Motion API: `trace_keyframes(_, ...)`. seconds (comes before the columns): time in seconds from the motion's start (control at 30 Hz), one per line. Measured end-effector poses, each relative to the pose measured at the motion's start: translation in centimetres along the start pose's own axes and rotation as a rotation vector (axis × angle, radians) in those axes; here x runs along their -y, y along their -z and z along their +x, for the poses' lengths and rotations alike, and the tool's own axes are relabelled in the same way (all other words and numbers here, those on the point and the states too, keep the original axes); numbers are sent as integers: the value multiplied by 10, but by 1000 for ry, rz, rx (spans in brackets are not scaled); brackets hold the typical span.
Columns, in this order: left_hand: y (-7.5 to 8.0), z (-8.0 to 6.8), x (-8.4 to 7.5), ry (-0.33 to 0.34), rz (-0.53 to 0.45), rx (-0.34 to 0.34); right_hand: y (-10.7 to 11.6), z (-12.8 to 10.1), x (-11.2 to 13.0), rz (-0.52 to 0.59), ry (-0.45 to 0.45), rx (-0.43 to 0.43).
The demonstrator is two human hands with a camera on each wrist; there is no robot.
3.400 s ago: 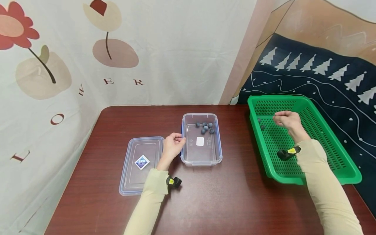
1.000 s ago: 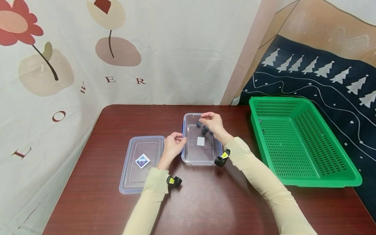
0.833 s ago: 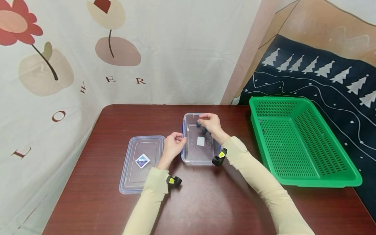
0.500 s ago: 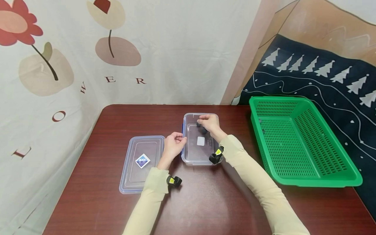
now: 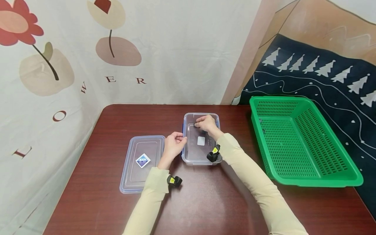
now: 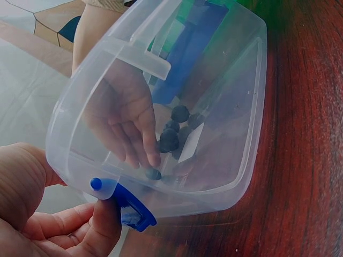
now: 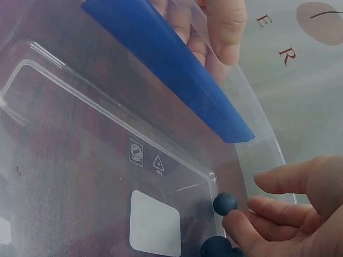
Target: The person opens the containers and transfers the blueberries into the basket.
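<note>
round dark blueberries [image 6: 169, 136] in clear plastic box [image 5: 201, 152], right hand [image 5: 206, 123] inside

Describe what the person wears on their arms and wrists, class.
Both arms are in long, close-fitting pale cream sleeves. By each wrist sits a small black device with a yellow mark: one by the left hand, one by the right hand. Both hands are bare, without rings.

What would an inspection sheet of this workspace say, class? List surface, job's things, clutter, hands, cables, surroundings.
Surface: dark red-brown table.
Job's things: clear container holding blueberries; its lid lies flat to the left.
Clutter: green basket at the right, two dark bits inside.
Hands: left hand grips the container's left rim; right hand reaches inside over the berries, fingers relaxed.
Cables: nothing seen.
Surroundings: flower-print cloth; dark tree-print cloth.
</note>
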State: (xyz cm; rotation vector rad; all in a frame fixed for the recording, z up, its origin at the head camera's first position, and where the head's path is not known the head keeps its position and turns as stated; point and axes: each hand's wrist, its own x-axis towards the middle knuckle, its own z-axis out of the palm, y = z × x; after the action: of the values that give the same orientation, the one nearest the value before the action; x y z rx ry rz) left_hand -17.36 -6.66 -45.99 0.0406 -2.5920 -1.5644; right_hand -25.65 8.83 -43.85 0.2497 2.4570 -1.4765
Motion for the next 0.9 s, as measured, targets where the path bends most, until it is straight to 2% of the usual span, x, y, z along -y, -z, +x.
trace_keyframes(0.23, -1, 0, 0, 10, -5, 3, -7, 2, 1, -30, 6, 37)
trace_keyframes(0.63, -1, 1, 1, 7, -4, 2, -17, 12, -1, 5, 51, 84)
trace_keyframes(0.9, 0, 1, -1, 15, -2, 4, -20, 18, -3, -45, 35, 95)
